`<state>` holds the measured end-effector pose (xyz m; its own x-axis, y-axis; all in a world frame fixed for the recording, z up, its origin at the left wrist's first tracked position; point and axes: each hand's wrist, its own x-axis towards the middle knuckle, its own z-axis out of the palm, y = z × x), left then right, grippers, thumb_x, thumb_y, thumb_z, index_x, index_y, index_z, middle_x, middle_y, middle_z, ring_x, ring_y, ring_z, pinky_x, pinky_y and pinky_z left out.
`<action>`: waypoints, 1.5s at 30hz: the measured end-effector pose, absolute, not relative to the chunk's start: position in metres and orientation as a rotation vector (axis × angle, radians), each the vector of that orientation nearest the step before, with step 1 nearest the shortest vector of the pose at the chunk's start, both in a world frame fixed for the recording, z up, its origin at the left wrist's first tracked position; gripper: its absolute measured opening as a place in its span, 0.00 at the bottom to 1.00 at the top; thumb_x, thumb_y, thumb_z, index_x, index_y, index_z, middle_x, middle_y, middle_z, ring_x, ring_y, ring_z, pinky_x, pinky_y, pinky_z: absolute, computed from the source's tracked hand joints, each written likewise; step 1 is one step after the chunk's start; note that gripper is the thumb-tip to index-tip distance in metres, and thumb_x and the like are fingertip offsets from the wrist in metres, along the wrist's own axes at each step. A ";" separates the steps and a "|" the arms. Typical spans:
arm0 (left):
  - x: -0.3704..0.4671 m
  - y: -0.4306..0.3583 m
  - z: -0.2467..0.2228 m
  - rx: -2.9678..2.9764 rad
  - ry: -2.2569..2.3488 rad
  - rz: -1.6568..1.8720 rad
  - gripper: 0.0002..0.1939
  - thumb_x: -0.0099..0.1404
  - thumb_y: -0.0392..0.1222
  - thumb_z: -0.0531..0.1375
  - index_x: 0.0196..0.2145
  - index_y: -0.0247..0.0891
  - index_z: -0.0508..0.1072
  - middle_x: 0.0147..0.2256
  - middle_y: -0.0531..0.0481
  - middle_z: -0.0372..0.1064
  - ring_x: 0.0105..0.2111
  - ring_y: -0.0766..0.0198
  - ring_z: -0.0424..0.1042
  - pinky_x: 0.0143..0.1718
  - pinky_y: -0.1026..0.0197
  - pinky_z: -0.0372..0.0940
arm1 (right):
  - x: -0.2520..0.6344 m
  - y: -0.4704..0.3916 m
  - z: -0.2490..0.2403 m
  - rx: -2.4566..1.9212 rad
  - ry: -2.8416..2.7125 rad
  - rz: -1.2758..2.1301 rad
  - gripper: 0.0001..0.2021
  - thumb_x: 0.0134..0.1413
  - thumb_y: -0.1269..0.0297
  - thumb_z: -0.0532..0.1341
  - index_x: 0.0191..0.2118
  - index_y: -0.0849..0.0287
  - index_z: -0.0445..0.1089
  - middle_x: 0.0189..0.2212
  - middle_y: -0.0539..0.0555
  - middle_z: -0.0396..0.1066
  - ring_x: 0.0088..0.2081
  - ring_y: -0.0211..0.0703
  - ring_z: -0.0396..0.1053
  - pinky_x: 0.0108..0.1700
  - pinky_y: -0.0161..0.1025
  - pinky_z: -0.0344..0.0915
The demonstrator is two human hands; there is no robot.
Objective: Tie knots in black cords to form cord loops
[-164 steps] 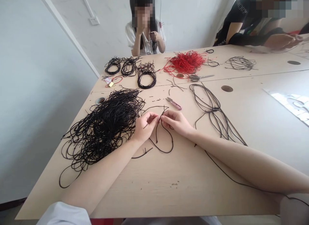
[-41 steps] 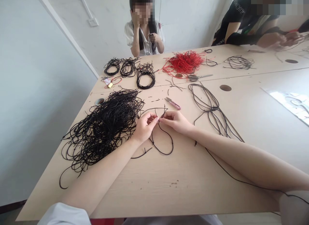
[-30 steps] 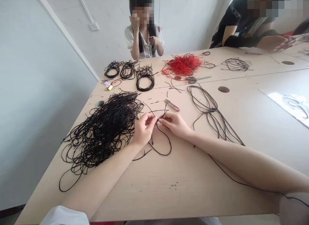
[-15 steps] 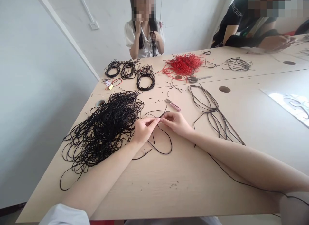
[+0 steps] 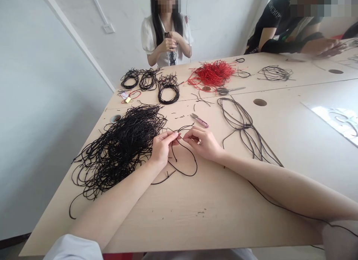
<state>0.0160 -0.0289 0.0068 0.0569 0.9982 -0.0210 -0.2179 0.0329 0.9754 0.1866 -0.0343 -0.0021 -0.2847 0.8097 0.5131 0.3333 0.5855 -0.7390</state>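
Observation:
A thin black cord (image 5: pixel 196 164) hangs in a loop below my hands, over the table's middle. My left hand (image 5: pixel 163 145) pinches it between thumb and forefinger. Close on the right, my right hand (image 5: pixel 203 142) has its fingertips pressed together at the same cord; the exact spot they grip is too small to make out clearly. Cord ends stick up beyond the fingers. Just past my hands lie thread snips (image 5: pixel 200 120) with a pink handle. A big tangled heap of black cords (image 5: pixel 123 148) lies left of my left hand.
A tied bundle of black cord (image 5: pixel 246 126) lies to the right. Farther back are coiled black cords (image 5: pixel 168 94), a red cord pile (image 5: pixel 214 73) and scissors (image 5: pixel 231 91). Two people sit across the table (image 5: pixel 179 222), one holding black cords. The table has round holes (image 5: pixel 260 102).
My hands have moved slightly apart, my left one a little to the left. The cord loop shifted with them. The person opposite lowered a hand to the cords they hold.

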 end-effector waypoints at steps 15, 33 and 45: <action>0.017 -0.031 0.006 1.045 0.965 1.216 0.12 0.56 0.45 0.64 0.29 0.31 0.78 0.33 0.44 0.75 0.25 0.71 0.68 0.31 0.65 0.66 | 0.186 -0.034 -0.005 -1.020 -1.782 0.599 0.04 0.56 0.67 0.59 0.31 0.58 0.70 0.28 0.50 0.68 0.26 0.35 0.60 0.30 0.36 0.62; 0.016 -0.031 0.007 1.028 0.964 1.134 0.10 0.56 0.44 0.65 0.28 0.33 0.78 0.31 0.46 0.74 0.26 0.70 0.66 0.31 0.65 0.62 | 0.188 -0.034 -0.005 -0.975 -1.782 0.585 0.04 0.56 0.67 0.59 0.32 0.58 0.69 0.28 0.51 0.68 0.27 0.36 0.61 0.31 0.37 0.63; 0.012 -0.027 0.007 1.305 1.050 1.047 0.12 0.56 0.47 0.64 0.25 0.34 0.77 0.25 0.48 0.70 0.23 0.69 0.62 0.27 0.64 0.58 | 0.191 -0.033 -0.007 -0.940 -1.821 0.543 0.08 0.62 0.65 0.53 0.38 0.56 0.69 0.38 0.54 0.70 0.27 0.35 0.65 0.30 0.37 0.65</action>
<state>0.0118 -0.0272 0.0071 0.2147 0.9767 -0.0001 0.0021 -0.0003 1.0000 0.1910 -0.0327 -0.0071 -0.2224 0.7982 0.5598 0.3614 0.6008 -0.7131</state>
